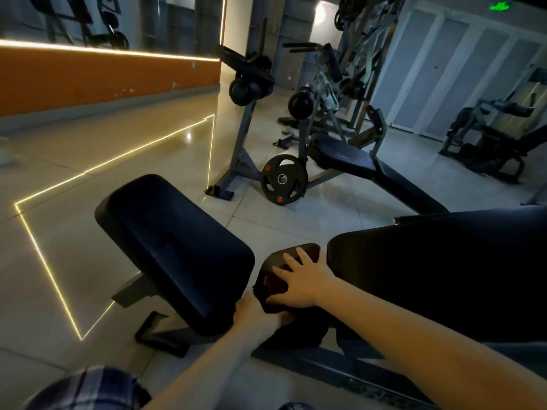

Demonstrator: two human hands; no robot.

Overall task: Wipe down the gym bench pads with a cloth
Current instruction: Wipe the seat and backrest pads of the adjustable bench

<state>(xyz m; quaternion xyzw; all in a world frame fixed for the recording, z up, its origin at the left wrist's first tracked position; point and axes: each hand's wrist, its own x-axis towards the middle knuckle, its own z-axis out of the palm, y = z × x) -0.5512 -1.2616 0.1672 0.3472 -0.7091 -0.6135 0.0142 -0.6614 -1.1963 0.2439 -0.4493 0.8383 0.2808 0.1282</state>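
Head view: no writing can be read. The plate (284,179) stands on edge on the floor (74,255) against a frame, far of the pads; it bears 2 red patches and a pale hub mark, too blurred to read. A green sign (500,6) glows at the far right, its shape smeared.

The cloth (273,284), dark red, lies on the small pad (275,257), which sits between the left pad (177,247) and the right pad (429,276). The right hand (302,279) lies flat on the cloth with fingers spread and straight and the palm pressing down; it grips nothing. The left hand (257,316) is at the near left edge of the small pad with its fingers curled round that edge and the fingertips hidden beneath; I cannot tell whether any cloth is caught in them.

The left pad tilts on a grey frame; its near corner is just beside the left hand. The right pad, broad and dark, runs off to the right, close against the small pad and behind the right forearm. Both crowd the small pad.

A far bench (346,158) stands beyond the plate, with more machines behind it and at the far right. An orange wall (103,75) topped by a light strip (103,50) runs along the far left, and the strip is mirrored as bright lines on the glossy tiles. A plaid garment (88,389) shows at the near left.
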